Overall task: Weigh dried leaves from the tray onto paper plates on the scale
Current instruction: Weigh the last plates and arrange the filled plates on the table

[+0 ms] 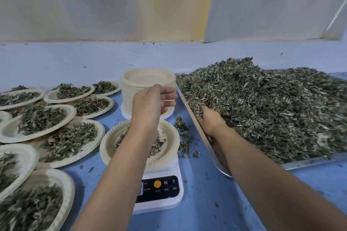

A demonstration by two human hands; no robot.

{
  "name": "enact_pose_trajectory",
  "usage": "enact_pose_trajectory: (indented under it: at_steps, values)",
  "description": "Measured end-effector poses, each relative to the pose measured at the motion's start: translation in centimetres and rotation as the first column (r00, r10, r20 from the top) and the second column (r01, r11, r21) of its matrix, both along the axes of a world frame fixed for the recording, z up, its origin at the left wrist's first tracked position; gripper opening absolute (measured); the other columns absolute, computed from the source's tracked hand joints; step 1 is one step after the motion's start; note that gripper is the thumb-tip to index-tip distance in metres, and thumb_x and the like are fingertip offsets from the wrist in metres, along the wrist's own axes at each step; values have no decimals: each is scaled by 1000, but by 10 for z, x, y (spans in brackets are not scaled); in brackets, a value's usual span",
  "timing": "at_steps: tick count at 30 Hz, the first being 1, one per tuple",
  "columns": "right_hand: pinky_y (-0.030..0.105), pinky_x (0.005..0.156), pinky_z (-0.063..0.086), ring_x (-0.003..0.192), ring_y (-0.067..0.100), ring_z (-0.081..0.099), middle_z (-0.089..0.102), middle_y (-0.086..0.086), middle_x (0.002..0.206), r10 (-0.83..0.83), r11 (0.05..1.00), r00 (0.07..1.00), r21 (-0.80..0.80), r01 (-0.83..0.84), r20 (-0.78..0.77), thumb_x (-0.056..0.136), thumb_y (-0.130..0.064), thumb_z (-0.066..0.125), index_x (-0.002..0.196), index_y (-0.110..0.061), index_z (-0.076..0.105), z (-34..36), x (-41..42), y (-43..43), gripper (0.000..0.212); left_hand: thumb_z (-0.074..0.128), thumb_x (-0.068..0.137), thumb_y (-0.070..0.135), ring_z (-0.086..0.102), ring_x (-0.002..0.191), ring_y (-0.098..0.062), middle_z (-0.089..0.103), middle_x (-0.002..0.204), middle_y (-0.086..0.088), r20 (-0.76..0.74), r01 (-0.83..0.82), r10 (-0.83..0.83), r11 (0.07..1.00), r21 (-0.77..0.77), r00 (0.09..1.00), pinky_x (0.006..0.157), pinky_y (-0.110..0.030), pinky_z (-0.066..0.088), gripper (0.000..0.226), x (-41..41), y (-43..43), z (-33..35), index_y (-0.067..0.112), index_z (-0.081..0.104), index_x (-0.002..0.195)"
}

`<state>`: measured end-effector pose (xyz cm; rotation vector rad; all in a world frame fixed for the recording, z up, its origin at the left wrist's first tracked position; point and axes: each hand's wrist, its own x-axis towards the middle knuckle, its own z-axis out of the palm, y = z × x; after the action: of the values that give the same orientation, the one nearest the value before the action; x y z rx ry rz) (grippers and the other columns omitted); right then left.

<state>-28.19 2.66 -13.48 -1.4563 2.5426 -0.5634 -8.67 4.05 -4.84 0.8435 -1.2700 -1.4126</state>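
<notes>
- Blue tabletop [206, 184] keeps everything within reach: scale [159, 189] in the middle, metal tray [309, 161] just beside it on the right, filled plates [43, 118] spread to the left, and a stack of spare plates [148, 77] behind.
- Dried leaves [262, 108] lie heaped on the tray. The 1 paper plate [105, 146] on the scale has only a thin scatter, so this portion looks unfinished.
- Left hand [152, 103] hovers above that plate, wrist bent, fingers loose and nearly straight, holding nothing.
- Right hand [212, 120] reaches into the heap's near edge with its fingers buried. Whether they grip leaves I cannot tell.
</notes>
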Motion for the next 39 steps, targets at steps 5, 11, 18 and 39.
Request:
enact_pose_trajectory:
  at_steps: [5, 11, 18, 39]
  values:
    - [43, 110, 29, 140, 32, 21, 17, 10, 156, 56, 993, 982, -89, -73, -183, 98, -21, 48, 148, -17, 26, -1, -5, -5, 54, 42, 91, 13, 61, 54, -6, 72, 69, 2, 12, -4, 4, 1000, -2, 1000, 48, -12, 43, 30, 1, -4, -2, 11, 69, 78]
    - [46, 117, 9, 147, 25, -11, -18, -2, 159, 222, 968, 938, 176, -179, -265, 105, -27, 25, 153, -31, 1, -8, -13, -20, 53, 43, 90, 13, 60, 53, -6, 72, 68, 2, -15, -9, 9, 1000, 22, 1000, 46, -11, 42, 28, 3, -11, -3, 11, 69, 80]
    - [48, 112, 26, 141, 30, 15, 21, 2, 156, 232, 966, 945, 169, -196, -231, 103, -31, 29, 152, -20, 13, -7, -18, -32, 53, 42, 91, 14, 61, 54, -5, 73, 71, 1, -17, -21, 21, 999, 24, 1000, 46, -11, 42, 29, 7, -16, -5, 11, 69, 81]
    - [36, 84, 44, 118, 23, 42, 44, 2, 127, 88, 966, 957, -212, -150, -278, 100, -37, 37, 127, -22, 52, -1, -19, -18, 34, 42, 91, 14, 58, 52, -7, 71, 65, 3, 21, -34, 34, 999, -6, 999, 48, -14, 39, 29, 3, -12, -3, 11, 68, 78]
